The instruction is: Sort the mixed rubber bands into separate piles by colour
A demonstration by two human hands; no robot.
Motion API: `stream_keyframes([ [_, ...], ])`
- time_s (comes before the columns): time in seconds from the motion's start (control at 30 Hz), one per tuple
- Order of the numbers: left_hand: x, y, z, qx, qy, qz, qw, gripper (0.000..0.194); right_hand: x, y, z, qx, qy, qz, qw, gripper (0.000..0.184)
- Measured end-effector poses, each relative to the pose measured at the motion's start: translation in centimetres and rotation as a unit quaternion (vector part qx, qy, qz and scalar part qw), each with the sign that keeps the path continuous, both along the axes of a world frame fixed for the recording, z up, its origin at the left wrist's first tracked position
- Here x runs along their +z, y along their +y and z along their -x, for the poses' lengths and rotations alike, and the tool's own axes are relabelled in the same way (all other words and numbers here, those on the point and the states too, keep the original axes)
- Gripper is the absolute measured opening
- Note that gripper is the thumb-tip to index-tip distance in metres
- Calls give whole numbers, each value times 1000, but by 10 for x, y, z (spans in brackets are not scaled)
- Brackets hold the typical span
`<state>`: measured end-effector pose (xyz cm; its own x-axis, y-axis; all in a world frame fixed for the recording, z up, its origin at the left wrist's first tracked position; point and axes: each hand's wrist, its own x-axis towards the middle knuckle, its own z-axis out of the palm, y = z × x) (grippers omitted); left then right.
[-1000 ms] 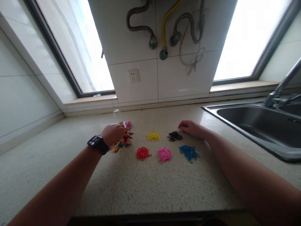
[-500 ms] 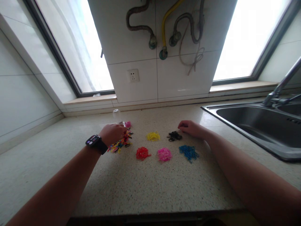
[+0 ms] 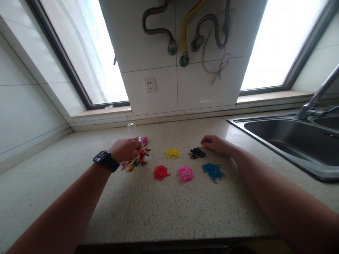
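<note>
My left hand (image 3: 126,149), with a black watch (image 3: 102,157) on its wrist, bends down over a mixed pile of small coloured rubber bands (image 3: 135,161). Its fingers are drawn together at the pile; what they grip, if anything, is hidden. My right hand (image 3: 215,144) rests on the counter with fingers curled shut, just right of a black rubber band pile (image 3: 197,152); nothing shows in it. Sorted piles lie between my hands: yellow rubber bands (image 3: 173,153), red rubber bands (image 3: 161,172), pink rubber bands (image 3: 185,174) and blue rubber bands (image 3: 213,171).
Behind my left hand are a clear plastic container (image 3: 131,129) and a small pink object (image 3: 144,139). A steel sink (image 3: 280,141) with a faucet (image 3: 308,106) is set into the speckled counter (image 3: 169,211) at right. A socket (image 3: 150,85) is on the tiled wall.
My left hand has shifted slightly left over the mixed pile, and the watch has turned a little. My right hand and the sorted piles look unchanged.
</note>
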<state>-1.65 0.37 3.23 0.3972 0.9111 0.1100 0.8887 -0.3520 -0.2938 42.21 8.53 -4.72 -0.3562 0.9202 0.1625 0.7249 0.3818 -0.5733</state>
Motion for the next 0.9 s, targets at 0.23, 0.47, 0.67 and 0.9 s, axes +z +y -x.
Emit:
stream_keyframes([
  [0.23, -2, 3, -3, -80, -125, 10, 989, 20, 0, -1, 1, -5, 3, 0, 1000, 22],
  [0.47, -6, -5, -35, -160, -371, 151, 902, 22, 1, -2, 1, -7, 0, 0, 1000, 22],
  [0.67, -5, -17, -56, -159, -499, 233, 819, 25, -2, 0, 0, -1, 8, -6, 1000, 22],
  [0.9, -2, -52, -98, -172, -656, 348, 647, 20, -5, 4, -1, 2, 17, -5, 1000, 22],
])
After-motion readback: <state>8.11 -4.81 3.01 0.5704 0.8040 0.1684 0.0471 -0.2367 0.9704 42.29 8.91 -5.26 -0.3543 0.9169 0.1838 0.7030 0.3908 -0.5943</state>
